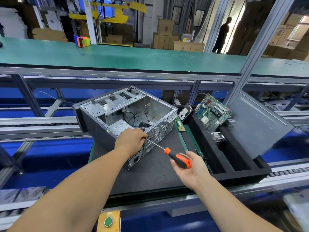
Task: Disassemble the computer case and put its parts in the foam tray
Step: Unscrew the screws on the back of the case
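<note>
The open computer case (117,111) lies on its side on the dark work mat (155,169), with cables and a power supply (119,127) inside. My left hand (132,139) rests on the case's rear corner and pinches the tip end of the screwdriver shaft there. My right hand (190,168) holds the orange-and-black screwdriver (179,159) by its handle, palm up. To the right stands the black foam tray (234,158), holding a motherboard (212,112), a hard drive (184,113), a heatsink (218,138) and a memory stick (179,125).
The grey side panel (257,124) leans against the tray's far side. A green shelf (117,54) runs above the bench, with a tape dispenser (82,41) on it. A yellow box with a green button (108,221) sits at the near edge. A person (223,35) stands in the background.
</note>
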